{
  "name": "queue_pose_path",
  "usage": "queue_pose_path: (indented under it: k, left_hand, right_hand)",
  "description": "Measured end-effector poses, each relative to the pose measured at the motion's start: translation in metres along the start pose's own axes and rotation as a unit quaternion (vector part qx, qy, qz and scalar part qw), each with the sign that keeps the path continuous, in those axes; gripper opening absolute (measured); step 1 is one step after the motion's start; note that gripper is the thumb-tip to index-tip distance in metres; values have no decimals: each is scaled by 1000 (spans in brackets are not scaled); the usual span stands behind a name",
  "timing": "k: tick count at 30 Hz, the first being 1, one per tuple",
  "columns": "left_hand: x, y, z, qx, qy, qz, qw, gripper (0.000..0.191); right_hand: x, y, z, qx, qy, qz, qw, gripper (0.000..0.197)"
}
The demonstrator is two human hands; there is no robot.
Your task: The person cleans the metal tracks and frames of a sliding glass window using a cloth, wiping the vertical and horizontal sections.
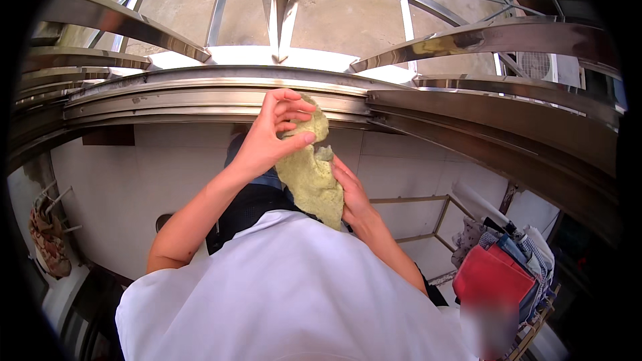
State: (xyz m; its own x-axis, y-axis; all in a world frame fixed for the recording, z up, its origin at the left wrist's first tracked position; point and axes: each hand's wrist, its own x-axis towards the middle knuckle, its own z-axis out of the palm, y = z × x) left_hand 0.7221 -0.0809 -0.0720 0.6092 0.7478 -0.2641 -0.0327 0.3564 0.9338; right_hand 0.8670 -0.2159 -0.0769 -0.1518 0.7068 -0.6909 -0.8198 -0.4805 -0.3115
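Note:
A yellow-green cloth, crumpled and with greyish marks, hangs between my two hands in front of my body. My left hand is at its upper end, thumb and curled fingers around the top part; whether they grip it firmly is hard to tell. Lower down, my right hand holds the cloth by its right side, with most fingers hidden behind it. Just beyond my left hand runs a metal sliding-window track.
Metal window bars and a bright sill lie beyond the track. A brown frame extends at right. Folded cloths, including a red one, are stacked at lower right beside a metal rack. A patterned cloth hangs at left.

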Motion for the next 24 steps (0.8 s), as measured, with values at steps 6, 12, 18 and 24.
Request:
queue_pose_path:
  k: [6, 12, 18, 24]
  left_hand:
    - [14, -31, 6, 454, 93, 150, 873, 29]
    - [51, 27, 29, 146, 346, 321, 869, 12]
    - [89, -51, 57, 504, -75, 301, 806, 14]
    - [82, -51, 50, 509, -134, 332, 783, 25]
  right_hand:
    - [4, -13, -22, -49, -12, -5, 999, 34]
    - [25, -6, -10, -165, 3, -53, 985, 33]
    - [33, 12, -30, -151, 14, -5, 988, 36]
    - [28, 5, -44, -180, 21, -17, 983, 35]
